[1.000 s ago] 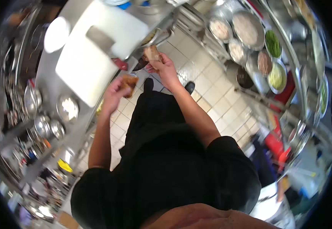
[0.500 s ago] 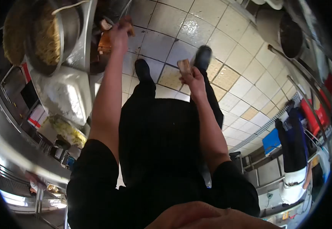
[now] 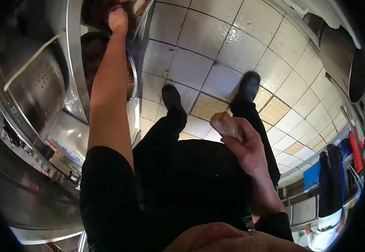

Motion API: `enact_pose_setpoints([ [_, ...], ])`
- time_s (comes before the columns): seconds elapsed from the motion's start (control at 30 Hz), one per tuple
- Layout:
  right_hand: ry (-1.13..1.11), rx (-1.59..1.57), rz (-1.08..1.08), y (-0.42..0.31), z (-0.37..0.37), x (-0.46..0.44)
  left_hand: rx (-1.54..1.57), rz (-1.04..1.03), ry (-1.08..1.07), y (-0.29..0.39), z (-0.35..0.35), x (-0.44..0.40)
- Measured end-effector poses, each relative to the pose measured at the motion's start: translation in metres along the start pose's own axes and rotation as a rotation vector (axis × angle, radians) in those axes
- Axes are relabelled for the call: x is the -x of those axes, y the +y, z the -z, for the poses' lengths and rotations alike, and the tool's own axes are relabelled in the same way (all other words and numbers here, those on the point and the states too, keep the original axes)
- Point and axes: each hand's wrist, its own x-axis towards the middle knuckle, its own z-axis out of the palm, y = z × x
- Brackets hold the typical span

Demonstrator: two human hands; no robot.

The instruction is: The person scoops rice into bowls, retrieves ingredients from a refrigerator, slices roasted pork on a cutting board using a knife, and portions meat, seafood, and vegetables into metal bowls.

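Note:
My right hand (image 3: 247,145) is in front of my body, with fingers wrapped round a brown-and-pale piece of cooked meat (image 3: 223,122). One end of the piece sticks out past my fingertips. My left hand (image 3: 118,17) reaches far forward, over a dark container holding reddish-brown food (image 3: 100,9). Its fingers look curled, but what they hold, if anything, is hidden. Beside that hand lies a pale, browned chunk of meat (image 3: 139,7). Under my left forearm is a round metal pot (image 3: 133,80) with dark contents.
A large perforated metal pan (image 3: 44,80) stands on the left, with a noodle-like strand (image 3: 33,63) across it. A metal counter edge (image 3: 76,67) runs alongside. The tiled floor (image 3: 195,40) looks wet in places. A person in dark and white clothing (image 3: 331,185) is at the right.
My left hand has moved forward into the container. My right hand has come closer to my body, still with the piece of meat. The view has shifted, and the noodle pan has left it.

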Motion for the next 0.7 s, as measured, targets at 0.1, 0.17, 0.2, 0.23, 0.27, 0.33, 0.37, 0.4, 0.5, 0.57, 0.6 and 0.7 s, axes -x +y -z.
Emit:
enact_pose_setpoints([
  [0.1, 0.043, -0.013, -0.031, -0.006, 0.009, -0.001, -0.218, -0.048, 0.151, -0.014, -0.001, -0.038],
  [0.17, 0.047, -0.087, -0.059, -0.015, 0.012, -0.002, 0.008, 0.041, 0.220, 0.025, 0.044, -0.030],
  [0.2, 0.050, -0.124, -0.068, -0.019, 0.013, -0.004, 0.022, 0.050, 0.218, 0.027, 0.053, -0.038],
  [0.23, 0.054, -0.160, -0.078, -0.023, 0.014, -0.006, 0.027, 0.058, 0.205, 0.028, 0.059, -0.044],
  [0.27, 0.054, -0.172, -0.079, -0.026, 0.015, -0.007, 0.015, 0.052, 0.196, 0.025, 0.056, -0.058],
  [0.33, 0.065, -0.198, -0.078, -0.031, 0.018, -0.009, -0.018, 0.047, 0.164, 0.024, 0.054, -0.081],
  [0.37, 0.067, -0.210, -0.091, -0.033, 0.019, -0.010, -0.040, 0.045, 0.140, 0.023, 0.054, -0.089],
  [0.4, 0.070, -0.222, -0.103, -0.036, 0.021, -0.010, -0.051, 0.040, 0.129, 0.024, 0.050, -0.098],
  [0.5, 0.067, -0.201, -0.104, -0.038, 0.024, -0.012, -0.079, 0.017, 0.094, 0.018, 0.043, -0.121],
  [0.57, 0.066, -0.189, -0.079, -0.040, 0.024, -0.013, -0.006, -0.029, 0.105, 0.010, 0.039, -0.133],
  [0.6, 0.067, -0.194, -0.063, -0.040, 0.023, -0.014, 0.101, -0.068, 0.127, 0.011, 0.042, -0.129],
  [0.7, 0.025, -0.275, -0.064, -0.042, 0.021, -0.012, 0.736, -0.077, 0.130, 0.024, 0.054, -0.088],
])
